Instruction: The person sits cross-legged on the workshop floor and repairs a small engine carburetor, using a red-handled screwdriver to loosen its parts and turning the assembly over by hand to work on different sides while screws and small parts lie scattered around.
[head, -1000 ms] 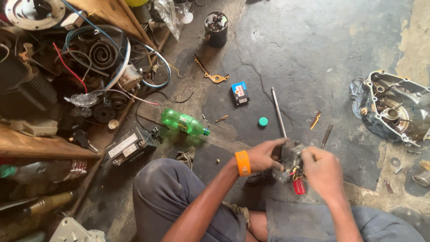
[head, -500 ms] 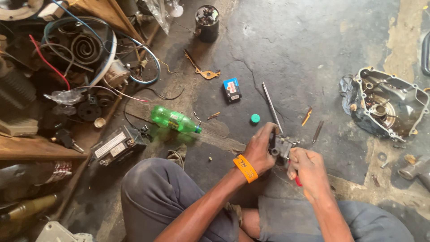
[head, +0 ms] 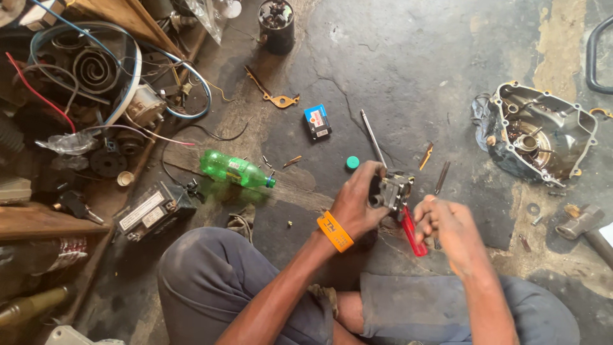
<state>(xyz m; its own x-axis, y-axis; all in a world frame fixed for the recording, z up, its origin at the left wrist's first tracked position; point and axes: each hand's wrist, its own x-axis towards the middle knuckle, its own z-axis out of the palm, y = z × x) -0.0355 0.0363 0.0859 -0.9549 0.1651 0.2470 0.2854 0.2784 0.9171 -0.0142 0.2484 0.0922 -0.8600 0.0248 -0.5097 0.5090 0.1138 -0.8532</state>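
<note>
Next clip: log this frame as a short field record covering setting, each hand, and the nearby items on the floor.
setting: person seated on a stained concrete floor, seen from a head camera
left hand: left hand grips a small metal carburetor-like part
right hand: right hand closed around a red-handled screwdriver at the part
wrist: orange wristband on the left arm
nearby: green plastic bottle lying on its side, green cap, small blue box, metal rod
right side: engine cover, hammer
</note>
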